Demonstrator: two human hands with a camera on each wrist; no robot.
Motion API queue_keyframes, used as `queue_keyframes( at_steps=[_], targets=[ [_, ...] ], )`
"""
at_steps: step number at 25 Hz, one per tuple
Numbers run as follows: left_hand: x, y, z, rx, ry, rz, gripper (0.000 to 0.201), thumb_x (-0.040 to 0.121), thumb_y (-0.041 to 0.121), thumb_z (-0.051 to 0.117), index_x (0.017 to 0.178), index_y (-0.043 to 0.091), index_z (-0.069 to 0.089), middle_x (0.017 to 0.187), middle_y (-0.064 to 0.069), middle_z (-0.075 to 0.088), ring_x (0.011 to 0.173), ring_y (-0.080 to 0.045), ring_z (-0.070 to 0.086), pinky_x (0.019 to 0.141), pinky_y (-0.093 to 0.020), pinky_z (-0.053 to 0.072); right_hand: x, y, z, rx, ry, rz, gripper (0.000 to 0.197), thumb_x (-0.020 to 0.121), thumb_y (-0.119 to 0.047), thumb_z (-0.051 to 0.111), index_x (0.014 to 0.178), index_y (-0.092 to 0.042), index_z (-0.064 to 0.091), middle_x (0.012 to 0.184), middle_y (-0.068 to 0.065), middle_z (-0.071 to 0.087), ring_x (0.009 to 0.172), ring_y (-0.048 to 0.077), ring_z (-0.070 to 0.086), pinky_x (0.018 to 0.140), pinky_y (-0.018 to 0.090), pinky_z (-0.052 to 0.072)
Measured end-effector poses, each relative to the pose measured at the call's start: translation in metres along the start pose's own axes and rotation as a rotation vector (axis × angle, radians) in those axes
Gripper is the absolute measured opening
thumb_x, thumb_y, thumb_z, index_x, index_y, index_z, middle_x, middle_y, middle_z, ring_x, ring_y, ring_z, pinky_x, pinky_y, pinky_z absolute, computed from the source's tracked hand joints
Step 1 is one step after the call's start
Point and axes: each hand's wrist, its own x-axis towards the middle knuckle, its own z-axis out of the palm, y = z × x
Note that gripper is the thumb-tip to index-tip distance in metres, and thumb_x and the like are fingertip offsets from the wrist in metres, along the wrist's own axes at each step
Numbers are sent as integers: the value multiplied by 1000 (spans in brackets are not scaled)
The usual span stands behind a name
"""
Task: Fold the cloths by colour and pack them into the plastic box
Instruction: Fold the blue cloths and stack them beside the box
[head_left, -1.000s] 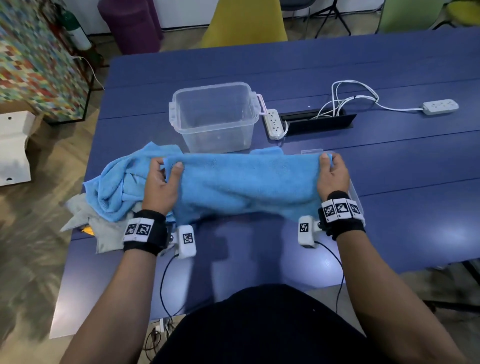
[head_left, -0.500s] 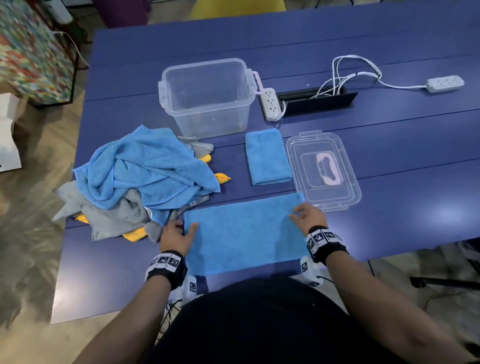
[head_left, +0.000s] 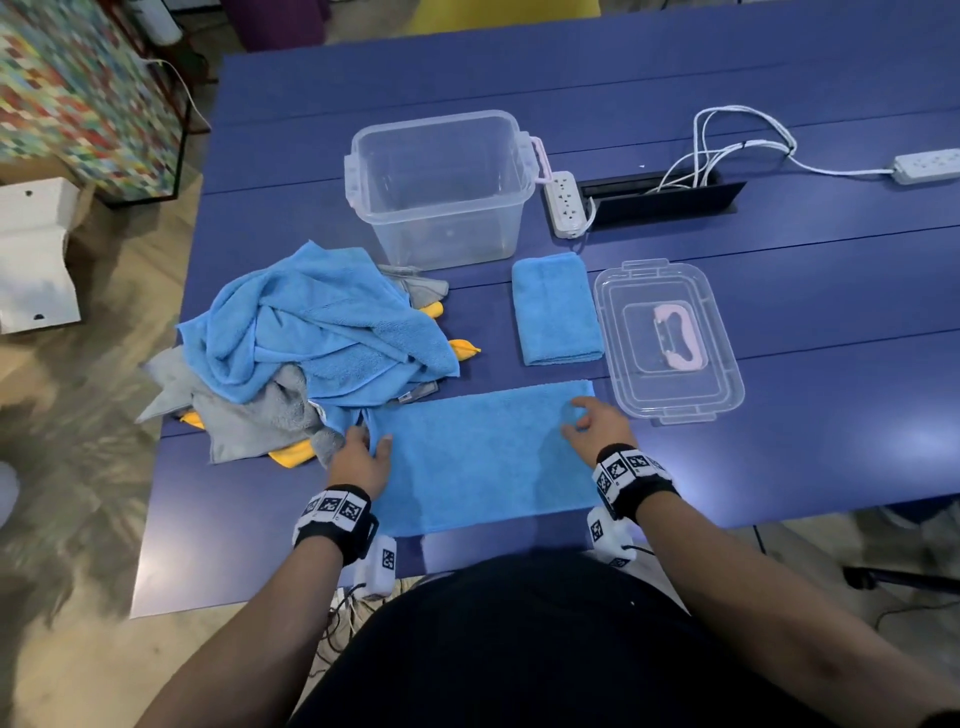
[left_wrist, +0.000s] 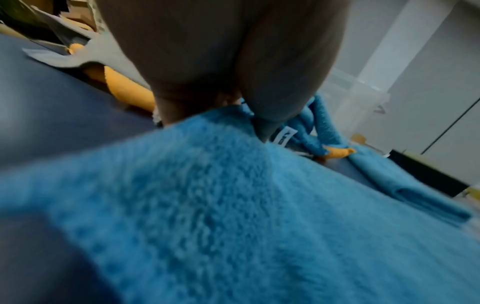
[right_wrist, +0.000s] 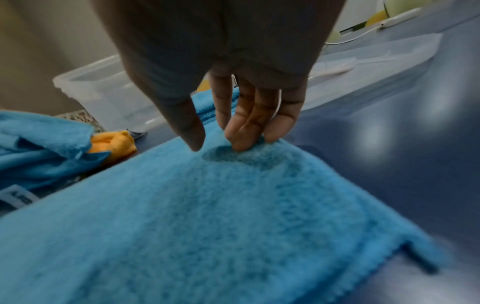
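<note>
Our half-folded blue terry cloth (head_left: 483, 457) lies lengthwise across the lower centre, left hand (head_left: 361, 457) pinching its left end, right hand (head_left: 597, 423) loosely spread, fingertips (right_wrist: 242, 142) on its right; either end can fold across.

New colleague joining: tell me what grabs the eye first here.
A bright blue cloth lies flat at the table's near edge, the left hand and right hand on its ends. Left of it sits a heap of cloths; behind stands an empty plastic box.
</note>
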Motion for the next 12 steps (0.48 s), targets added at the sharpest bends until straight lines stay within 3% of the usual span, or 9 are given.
queue_keyframes(
  at_steps=[2, 4, 7, 9, 10, 12],
  targets=[
    [-6, 24, 5, -22, 8, 72, 33, 97, 38, 54, 101, 6, 48, 97, -13, 59, 96, -35, 58, 76, -33, 39, -5, -14, 2, 125, -12, -39, 25, 89, -29, 63, 114, -29, 59, 83, -4, 58, 80, 15, 58, 71, 25, 46],
    [-11, 49, 16, -124, -43, 95, 33, 95, 39, 56, 95, 8, 46, 86, -7, 56, 86, -30, 59, 70, -31, 39, -10, -30, 8, 310, -122, -36, 10, 93, -30, 58, 102, -26, 61, 82, 1, 60, 71, 16, 58, 64, 23, 46],
    [-21, 72, 38, -360, -321, 40, 27, 92, 41, 61, 99, 18, 48, 92, -8, 62, 69, -23, 66, 56, -32, 54, -16, -52, 24, 534, -384, 59, 25, 101, -35, 44, 109, -17, 60, 87, 5, 61, 62, 19, 56, 55, 25, 42],
    [-23, 73, 48, -344, -489, 80, 14, 94, 36, 60, 98, 25, 52, 95, -6, 65, 70, -14, 64, 61, -28, 52, -22, -60, 38, 413, -517, 63, 34, 100, -38, 45, 122, -14, 55, 97, 6, 61, 71, 21, 59, 64, 31, 49],
    [-23, 74, 49, -319, -520, 122, 8, 96, 31, 58, 98, 25, 55, 94, -3, 66, 72, -12, 63, 66, -28, 50, -23, -61, 44, 288, -554, 31, 42, 96, -42, 51, 128, -14, 51, 108, 7, 61, 84, 24, 61, 75, 34, 51],
    [-13, 69, 44, -212, -373, 245, 6, 95, 23, 58, 99, 20, 62, 91, 1, 67, 76, -13, 62, 77, -27, 48, -25, -60, 52, 55, -503, -39, 61, 86, -48, 64, 134, -14, 47, 122, 7, 55, 110, 25, 57, 88, 30, 44]
  ],
)
